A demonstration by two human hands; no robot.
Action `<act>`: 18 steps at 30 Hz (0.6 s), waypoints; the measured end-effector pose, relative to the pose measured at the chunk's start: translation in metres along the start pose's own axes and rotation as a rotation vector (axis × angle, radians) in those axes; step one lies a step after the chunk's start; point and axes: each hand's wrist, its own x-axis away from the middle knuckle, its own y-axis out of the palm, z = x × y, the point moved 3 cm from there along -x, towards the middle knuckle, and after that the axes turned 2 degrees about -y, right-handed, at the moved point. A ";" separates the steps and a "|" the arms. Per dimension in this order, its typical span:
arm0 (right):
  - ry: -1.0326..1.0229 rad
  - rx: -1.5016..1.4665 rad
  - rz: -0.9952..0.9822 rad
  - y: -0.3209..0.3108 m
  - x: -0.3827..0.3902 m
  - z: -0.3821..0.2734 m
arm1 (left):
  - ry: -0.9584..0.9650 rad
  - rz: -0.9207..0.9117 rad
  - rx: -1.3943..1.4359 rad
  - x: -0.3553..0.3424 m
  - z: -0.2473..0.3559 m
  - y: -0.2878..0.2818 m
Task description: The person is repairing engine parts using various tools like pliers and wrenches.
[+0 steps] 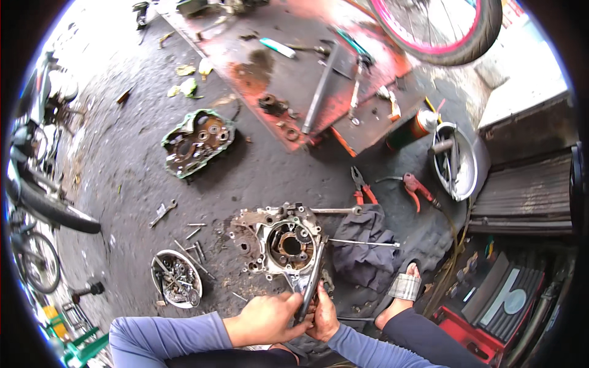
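Left hand (265, 319) and right hand (323, 318) both clamped on a dark metal bar (310, 283), low centre, close to the body. Bar tip against the lower edge of an engine crankcase half (276, 240) lying flat on the oily concrete floor (129, 165). Sandalled foot (402, 291) just right of the hands. Dark rag (363, 242) touching the crankcase's right side, thin rod across it. Bowl of bolts (177, 279) to the left, loose bolts between. Red-handled pliers (363, 189) just beyond the rag. Second, greenish case cover (197, 142) farther left. Red metal plate (319, 67) with tools at the far side, wheel (438, 27) above it.
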 end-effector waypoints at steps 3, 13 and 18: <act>-0.023 -0.042 0.198 0.038 0.011 -0.012 | 0.669 0.133 -0.147 -0.029 0.005 -0.001; 0.212 -0.647 -0.324 0.007 0.019 -0.021 | 1.039 -0.238 0.046 -0.087 0.007 0.011; 0.214 -0.244 0.266 0.001 0.008 -0.006 | 1.092 -0.302 0.038 -0.091 0.003 0.018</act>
